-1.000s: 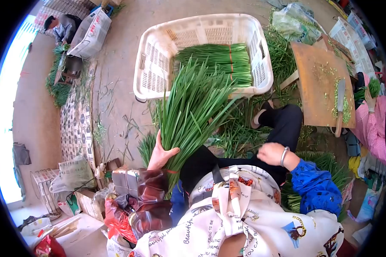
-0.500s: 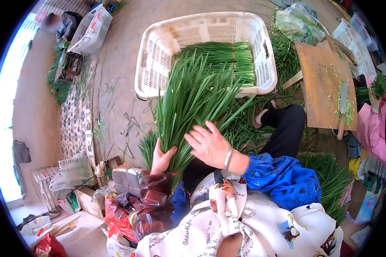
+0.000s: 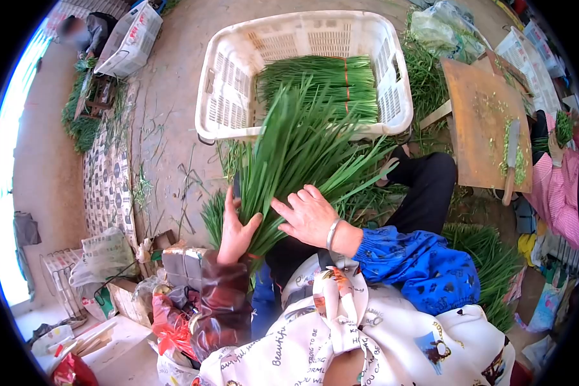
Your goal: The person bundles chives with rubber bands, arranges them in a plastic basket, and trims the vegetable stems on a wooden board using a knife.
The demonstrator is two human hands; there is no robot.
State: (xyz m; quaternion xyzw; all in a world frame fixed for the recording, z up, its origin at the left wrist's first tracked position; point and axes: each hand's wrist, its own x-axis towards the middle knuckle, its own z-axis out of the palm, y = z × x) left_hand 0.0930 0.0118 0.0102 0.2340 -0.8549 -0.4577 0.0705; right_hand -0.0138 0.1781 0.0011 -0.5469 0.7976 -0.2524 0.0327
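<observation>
A large bunch of long green garlic chives point(image 3: 280, 151) fans out in front of me, leaf tips toward the crate. My left hand point(image 3: 236, 230) cradles the lower left side of the bunch, thumb across the front and fingers along its edge. On the right side of the leaves is my right hand point(image 3: 310, 219), back upward, with fingers apart and the index finger touching the leaves. It wears a silver bangle point(image 3: 332, 233). Beyond the bunch, a white plastic crate point(image 3: 222, 132) contains bundled chives point(image 3: 321, 80) tied with a red band.
A wooden board point(image 3: 479, 122) with a knife point(image 3: 512, 157) and green scraps stands at right, beside a person in pink checks point(image 3: 560, 190). Loose chives point(image 3: 486, 267) lie by my right side. Bags and boxes point(image 3: 183, 270) crowd the left. Another person point(image 3: 96, 35) is at far left.
The bunch's leaves have spread farther right. My right hand has shifted slightly left and down, its fingers more bent. The left hand's fingers have loosened a little. The whole view shifted slightly.
</observation>
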